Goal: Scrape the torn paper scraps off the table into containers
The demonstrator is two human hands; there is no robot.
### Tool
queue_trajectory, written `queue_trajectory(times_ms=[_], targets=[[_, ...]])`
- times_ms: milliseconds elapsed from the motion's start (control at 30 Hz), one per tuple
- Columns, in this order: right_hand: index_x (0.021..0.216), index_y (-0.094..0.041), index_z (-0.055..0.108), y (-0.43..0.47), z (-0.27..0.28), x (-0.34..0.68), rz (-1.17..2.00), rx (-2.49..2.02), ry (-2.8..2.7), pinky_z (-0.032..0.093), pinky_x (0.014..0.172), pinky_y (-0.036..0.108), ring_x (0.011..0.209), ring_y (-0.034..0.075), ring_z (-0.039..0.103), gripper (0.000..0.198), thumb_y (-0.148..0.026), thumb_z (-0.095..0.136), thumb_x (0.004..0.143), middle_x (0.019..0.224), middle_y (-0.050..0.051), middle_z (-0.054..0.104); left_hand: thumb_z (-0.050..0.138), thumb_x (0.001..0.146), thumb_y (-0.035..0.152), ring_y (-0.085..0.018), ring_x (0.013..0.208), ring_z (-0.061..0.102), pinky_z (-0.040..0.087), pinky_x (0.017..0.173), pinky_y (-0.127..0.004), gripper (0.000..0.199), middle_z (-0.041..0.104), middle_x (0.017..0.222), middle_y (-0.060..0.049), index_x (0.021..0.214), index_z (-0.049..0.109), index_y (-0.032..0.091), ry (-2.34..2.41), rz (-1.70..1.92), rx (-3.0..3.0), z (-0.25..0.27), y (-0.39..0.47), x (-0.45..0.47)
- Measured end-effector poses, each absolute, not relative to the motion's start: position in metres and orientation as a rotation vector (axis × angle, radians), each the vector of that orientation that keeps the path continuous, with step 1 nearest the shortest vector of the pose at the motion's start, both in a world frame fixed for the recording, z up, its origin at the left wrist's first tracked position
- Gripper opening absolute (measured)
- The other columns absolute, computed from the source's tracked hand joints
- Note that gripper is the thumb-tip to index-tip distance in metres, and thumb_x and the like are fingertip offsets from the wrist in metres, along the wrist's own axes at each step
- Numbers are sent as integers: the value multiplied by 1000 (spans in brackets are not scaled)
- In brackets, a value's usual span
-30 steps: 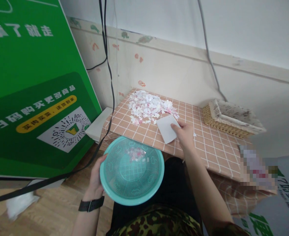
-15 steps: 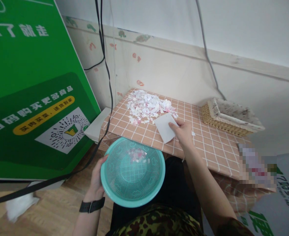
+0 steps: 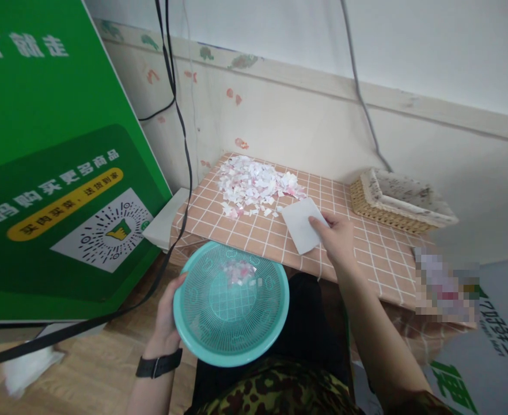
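Note:
A round turquoise plastic colander (image 3: 232, 351) is gripped at its left rim by my left hand (image 3: 167, 308), just below the table's front edge. Inside it lies a small cluster of white and pink paper scraps (image 3: 240, 272). My right hand (image 3: 337, 239) pinches a flat, pale rectangular card (image 3: 302, 226) between thumb and fingers, over the checked tablecloth (image 3: 262, 236). To the left of the card and behind it, a wide heap of small white and pinkish paper scraps (image 3: 254, 181) is spread on the cloth. Several loose bits lie at its near edge.
At the table's right back stands a cloth-lined wicker basket (image 3: 392, 207). A big green sign (image 3: 55, 173) rises on the left, with a black strap (image 3: 185, 150) hanging in front. A blurred flat item (image 3: 442, 285) lies at the right corner. White plastic (image 3: 29, 366) is on the floor.
My right hand has moved the card slightly to the right, away from the heap. The colander stays in my left hand, nearly still. The whole view has shifted a little.

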State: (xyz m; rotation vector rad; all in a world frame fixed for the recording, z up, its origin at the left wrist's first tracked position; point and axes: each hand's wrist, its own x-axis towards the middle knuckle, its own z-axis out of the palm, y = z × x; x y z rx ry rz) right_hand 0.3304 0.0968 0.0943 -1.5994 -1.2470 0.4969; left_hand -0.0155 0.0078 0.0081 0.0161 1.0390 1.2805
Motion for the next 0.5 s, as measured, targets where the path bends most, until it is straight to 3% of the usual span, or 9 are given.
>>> queue_trajectory(times_ms=[500], targets=[[97,-11,76,114,76,311,363,-1605,-1053,49,62,32,75,27,69,37,-38,62,75,88,11,76,80,66,24,-22,63,70,59,61,-33,20,75,73,-4,82,73,15,1042,1250,-35,1,7,-19]])
